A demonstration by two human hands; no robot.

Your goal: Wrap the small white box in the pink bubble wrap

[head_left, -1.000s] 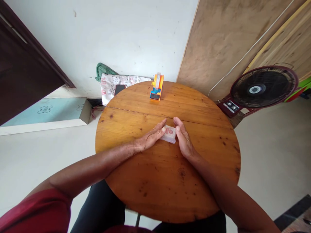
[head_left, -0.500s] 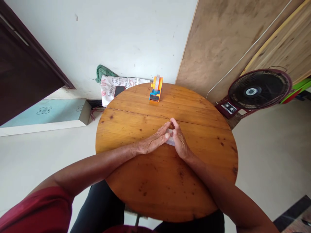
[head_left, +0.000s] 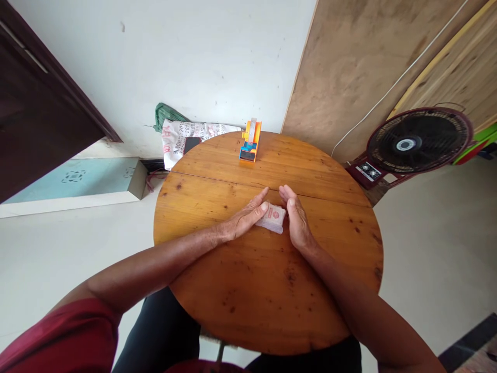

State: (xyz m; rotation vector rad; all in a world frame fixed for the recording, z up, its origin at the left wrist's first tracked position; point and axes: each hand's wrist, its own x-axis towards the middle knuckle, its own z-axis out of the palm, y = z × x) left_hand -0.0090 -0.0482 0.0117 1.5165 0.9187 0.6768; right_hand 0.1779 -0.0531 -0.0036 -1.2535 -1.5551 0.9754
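A small deck of cards (head_left: pixel 274 218) with a pale, red-printed top lies flat near the middle of the round wooden table (head_left: pixel 252 295). My left hand (head_left: pixel 244 221) lies against its left side, thumb on the top card and fingers stretched along the far edge. My right hand (head_left: pixel 297 221) presses on the deck's right side, fingers reaching round the far edge towards the left fingertips. The deck is squeezed between both hands.
An orange and blue plastic device (head_left: pixel 250 141) holding a pale strip stands at the table's far edge. Behind the table, a printed sack (head_left: pixel 182 135) leans on the white wall. A dark floor fan (head_left: pixel 417 142) stands to the right, with a low pale box (head_left: pixel 73 181) on the left.
Half a second ago my hands had closed together over the deck and hid it. They have parted again, and the top card shows between them.
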